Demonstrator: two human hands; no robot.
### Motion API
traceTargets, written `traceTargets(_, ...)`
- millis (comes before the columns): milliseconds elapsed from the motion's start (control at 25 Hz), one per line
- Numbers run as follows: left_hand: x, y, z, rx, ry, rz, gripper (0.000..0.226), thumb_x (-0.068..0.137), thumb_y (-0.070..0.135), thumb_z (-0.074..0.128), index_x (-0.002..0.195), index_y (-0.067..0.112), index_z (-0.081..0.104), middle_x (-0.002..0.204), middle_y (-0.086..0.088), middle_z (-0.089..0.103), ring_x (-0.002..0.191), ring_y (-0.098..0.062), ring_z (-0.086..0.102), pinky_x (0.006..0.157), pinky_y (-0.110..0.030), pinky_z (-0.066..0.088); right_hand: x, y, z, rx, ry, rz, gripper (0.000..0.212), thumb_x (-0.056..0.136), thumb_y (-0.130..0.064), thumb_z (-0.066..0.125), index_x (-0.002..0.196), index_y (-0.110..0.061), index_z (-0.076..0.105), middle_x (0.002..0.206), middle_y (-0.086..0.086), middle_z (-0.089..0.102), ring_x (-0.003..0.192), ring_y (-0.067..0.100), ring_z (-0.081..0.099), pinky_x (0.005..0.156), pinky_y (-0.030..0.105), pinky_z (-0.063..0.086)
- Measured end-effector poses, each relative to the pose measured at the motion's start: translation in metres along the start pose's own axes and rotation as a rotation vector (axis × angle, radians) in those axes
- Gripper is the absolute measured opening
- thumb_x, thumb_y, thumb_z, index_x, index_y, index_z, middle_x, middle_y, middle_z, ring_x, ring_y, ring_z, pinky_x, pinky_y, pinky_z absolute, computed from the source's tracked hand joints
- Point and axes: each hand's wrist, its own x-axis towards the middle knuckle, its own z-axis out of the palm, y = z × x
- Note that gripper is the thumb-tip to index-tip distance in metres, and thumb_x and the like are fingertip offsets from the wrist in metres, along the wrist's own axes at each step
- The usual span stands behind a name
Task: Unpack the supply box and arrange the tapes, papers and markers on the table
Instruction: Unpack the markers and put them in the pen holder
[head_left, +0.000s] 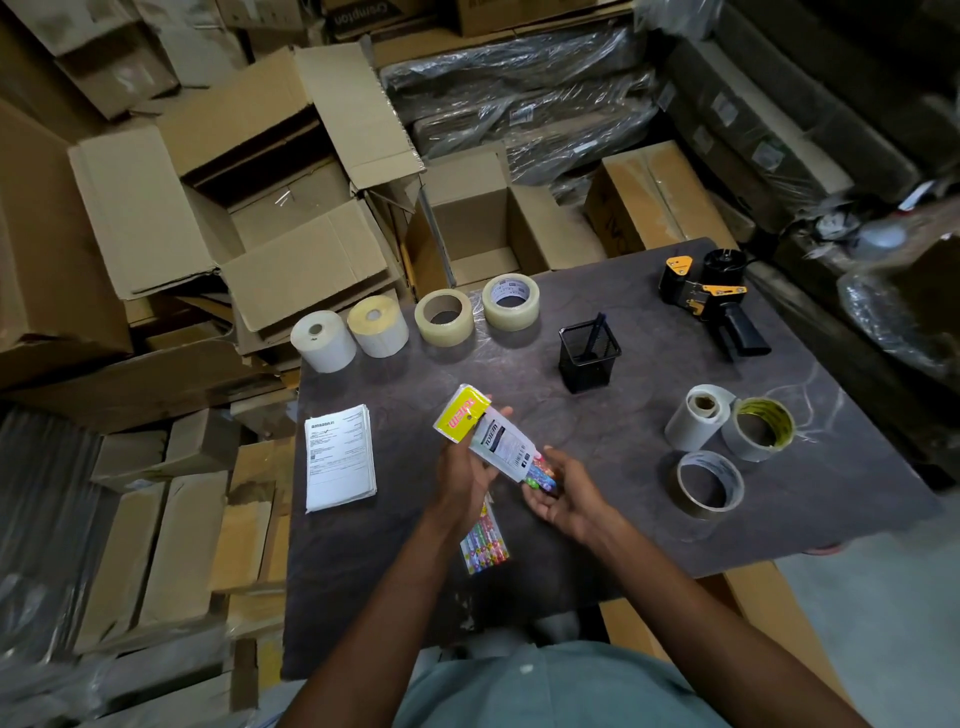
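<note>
Over the middle of the dark table (623, 519) my left hand (460, 473) grips a plastic marker packet (496, 436) with a yellow header. My right hand (558, 491) pinches the coloured marker ends sticking out of the packet's lower end. A second strip of colourful markers (485, 540) lies on the table below my hands. A stack of papers (340, 457) lies at the left. Two white label rolls (323, 341) and two clear tape rolls (444, 317) stand in a row along the far edge. Three more tape rolls (711, 483) sit at the right.
A black mesh pen holder (589, 358) with one pen stands behind my hands. A black and yellow tape dispenser (711, 301) lies at the far right. An open cardboard box (280, 208) sits beyond the table's left corner. Stacked boxes surround the table.
</note>
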Motion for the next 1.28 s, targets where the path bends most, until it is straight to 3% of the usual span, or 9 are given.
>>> traceTargets(80,0.004,0.000,-0.007,-0.043,-0.014,-0.053,0.043,0.101,0.032,0.039,0.141,0.018,0.048,0.138,-0.012,0.059,0.130,-0.032,0.054,0.104,-0.053,0.044,0.002,-0.001,-0.002,-0.023,-0.040,-0.023,0.029,0.092,-0.029,0.067,0.106,-0.004,0.065,0.103,0.017,0.073,0.086,0.022,0.071,0.063,0.026,0.061)
traceTargets(240,0.012,0.005,-0.011,-0.080,-0.003,-0.113,0.051,0.095,0.032,0.047,0.143,0.017,0.046,0.141,-0.017,0.055,0.131,-0.036,0.051,0.112,-0.058,0.035,0.010,-0.003,-0.005,0.012,-0.094,-0.066,0.039,0.090,-0.020,0.070,0.121,0.002,0.064,0.107,0.018,0.074,0.087,0.022,0.074,0.061,0.025,0.061)
traceTargets(360,0.018,0.006,-0.014,-0.144,0.036,-0.141,0.043,0.103,0.027,0.040,0.145,0.018,0.045,0.141,-0.017,0.055,0.128,-0.033,0.053,0.107,-0.054,0.041,0.012,-0.004,-0.008,0.065,-0.113,-0.083,0.044,0.088,-0.011,0.071,0.126,0.009,0.060,0.112,0.022,0.072,0.096,0.026,0.074,0.065,0.025,0.062)
traceTargets(480,0.025,0.009,-0.016,-0.247,0.085,-0.155,0.039,0.104,0.026,0.041,0.142,0.019,0.048,0.139,-0.018,0.056,0.126,-0.033,0.054,0.100,-0.048,0.046,0.010,-0.008,-0.011,0.069,-0.103,-0.126,0.043,0.086,-0.006,0.072,0.124,0.010,0.059,0.115,0.025,0.070,0.091,0.025,0.075,0.067,0.025,0.062)
traceTargets(680,0.041,0.011,-0.026,-0.319,0.187,-0.180,0.035,0.102,0.024,0.048,0.134,0.012,0.054,0.139,-0.021,0.055,0.128,-0.039,0.054,0.102,-0.057,0.044,0.014,-0.017,-0.020,0.034,-0.036,-0.147,0.031,0.087,-0.007,0.072,0.114,0.007,0.064,0.123,0.024,0.066,0.094,0.024,0.071,0.066,0.027,0.063)
traceTargets(840,0.041,0.012,-0.019,-0.326,0.138,-0.181,0.029,0.101,0.020,0.049,0.128,0.013,0.059,0.134,-0.020,0.059,0.125,-0.035,0.056,0.101,-0.054,0.045,0.005,-0.022,-0.015,-0.113,-0.171,-0.113,0.032,0.089,-0.014,0.071,0.116,0.004,0.066,0.118,0.022,0.070,0.099,0.026,0.071,0.073,0.029,0.063)
traceTargets(1000,0.046,0.013,-0.021,-0.291,0.118,-0.176,0.032,0.101,0.018,0.049,0.131,0.010,0.056,0.133,-0.020,0.060,0.125,-0.036,0.057,0.104,-0.059,0.043,0.001,-0.026,-0.018,-0.167,-0.258,-0.172,0.034,0.087,-0.004,0.069,0.121,0.002,0.067,0.117,0.020,0.071,0.099,0.024,0.073,0.081,0.025,0.061)
traceTargets(1200,0.051,0.013,-0.027,-0.312,0.313,-0.139,0.034,0.096,0.009,0.059,0.129,-0.001,0.054,0.119,-0.021,0.065,0.113,-0.038,0.063,0.071,-0.047,0.062,0.006,-0.030,-0.030,-0.091,-0.181,-0.200,0.033,0.085,0.005,0.067,0.118,0.010,0.065,0.113,0.024,0.071,0.089,0.022,0.074,0.077,0.023,0.061)
traceTargets(1280,0.057,0.012,-0.035,-0.294,0.372,-0.133,0.032,0.095,0.011,0.061,0.125,0.001,0.056,0.115,-0.019,0.067,0.103,-0.034,0.067,0.072,-0.049,0.061,0.009,-0.032,-0.038,-0.065,-0.123,-0.214,0.028,0.083,0.008,0.067,0.112,0.011,0.067,0.112,0.026,0.070,0.087,0.024,0.075,0.074,0.024,0.062)
